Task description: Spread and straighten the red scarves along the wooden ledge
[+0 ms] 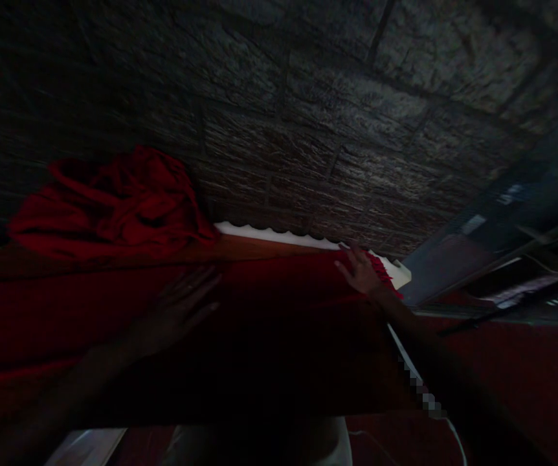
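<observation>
A long strip of red cloth (279, 278) lies spread along the wooden table (259, 248), with a fringed edge at its right end. My left hand (182, 307) rests flat on or just over the cloth left of the middle, fingers stretched out. Near the fringed end, my right hand (362, 272) lies on the cloth with its fingers spread. Neither hand grips anything that I can see. Behind the left hand sits a crumpled heap of red fabric (118, 207). The front part of the table is in deep shadow.
A rough stone block wall (298, 129) rises behind the table. A white scalloped strip (279, 235) runs along the table's back edge. To the right stands a grey-blue panel (492, 213). A white cable (457, 440) hangs at the lower right above the red floor (516, 369).
</observation>
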### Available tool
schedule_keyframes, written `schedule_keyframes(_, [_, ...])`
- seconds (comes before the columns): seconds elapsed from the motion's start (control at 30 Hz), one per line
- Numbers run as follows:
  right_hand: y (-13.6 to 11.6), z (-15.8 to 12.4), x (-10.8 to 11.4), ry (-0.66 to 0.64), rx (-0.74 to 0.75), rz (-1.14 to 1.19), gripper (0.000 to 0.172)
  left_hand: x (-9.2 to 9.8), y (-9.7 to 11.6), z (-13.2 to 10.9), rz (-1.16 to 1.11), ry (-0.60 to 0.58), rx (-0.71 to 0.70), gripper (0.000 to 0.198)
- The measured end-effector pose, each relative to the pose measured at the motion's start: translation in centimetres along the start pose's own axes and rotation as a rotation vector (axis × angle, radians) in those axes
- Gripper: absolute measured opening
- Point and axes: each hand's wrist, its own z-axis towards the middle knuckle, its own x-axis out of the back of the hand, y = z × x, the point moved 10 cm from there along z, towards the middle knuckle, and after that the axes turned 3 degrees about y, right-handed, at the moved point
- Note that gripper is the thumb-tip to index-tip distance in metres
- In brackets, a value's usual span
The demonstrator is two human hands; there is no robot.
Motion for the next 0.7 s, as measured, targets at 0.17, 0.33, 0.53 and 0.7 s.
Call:
schedule_keyframes(0.17, [-3.5, -1.8, -2.5, -0.156, -0.087, 0.001, 0.058, -3.3, 5.2, 4.5, -0.006, -0.164, -0.069, 0.077])
schedule_keyframes(0.33, [-10.1, -3.2, -2.8, -0.189, -0.041, 0.076, 0.069, -4.2, 4.9, 4.9, 0.035, -0.151, -0.050, 0.078])
schedule_keyframes(0.53, [-12.2, -4.5, -3.8, -0.237, -0.038, 0.044, 0.070, -3.3, 2.4, 3.8, 0.073, -0.192, 0.132, 0.083])
schedule_keyframes(0.7, [-11.1, -5.1, -4.5, -0.188, 0.026, -0.022, 0.059, -1.6, 1.5, 1.8, 0.066, -0.204, 0.368, 0.093])
